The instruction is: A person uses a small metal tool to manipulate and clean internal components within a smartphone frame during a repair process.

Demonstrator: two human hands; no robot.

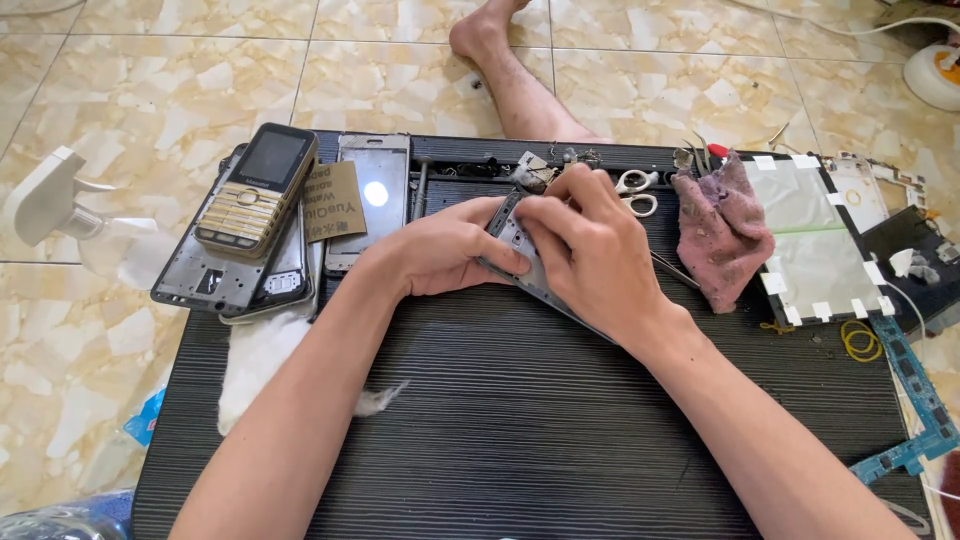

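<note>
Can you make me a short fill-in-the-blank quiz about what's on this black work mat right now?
1. Both the left hand and the right hand grip a grey phone ____.
2. The scissors beyond the hands have ____ handles.
3. The keypad phone with gold keys lies on the ____ side of the black mat.
4. The crumpled rag is ____ in colour.

Missing words: frame; white; left; pink

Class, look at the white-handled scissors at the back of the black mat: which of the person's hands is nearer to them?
Right. The right hand sits just in front of the scissors, almost touching them; the left hand is farther off to the left, gripping the phone frame.
</note>
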